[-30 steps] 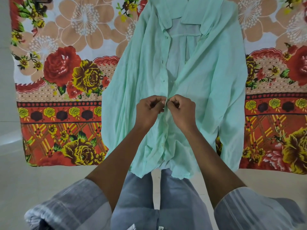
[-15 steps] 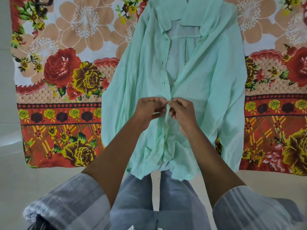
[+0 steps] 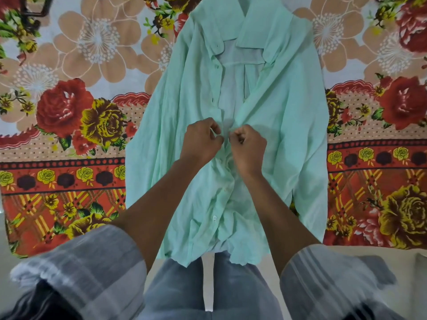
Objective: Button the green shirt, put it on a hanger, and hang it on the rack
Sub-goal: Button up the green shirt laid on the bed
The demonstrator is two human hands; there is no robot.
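1. Both hands have shifted slightly up the placket since the earlier frame.
2. Left hand (image 3: 203,142) and right hand (image 3: 248,147) each pinch one front edge, aligning button with hole.
3. Thin mint-green cotton shirt (image 3: 288,112) lies flat, front up, on the floral bedsheet (image 3: 69,112), keeping the placket steady; the upper front is open.

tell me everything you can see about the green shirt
The pale mint-green, thin, crinkled long-sleeved shirt lies flat, front up, on a floral red, yellow and peach cloth, collar away from the person. Its lower front is closed, with one white button showing; the upper front gapes open. Left hand and right hand pinch the placket edges mid-front.
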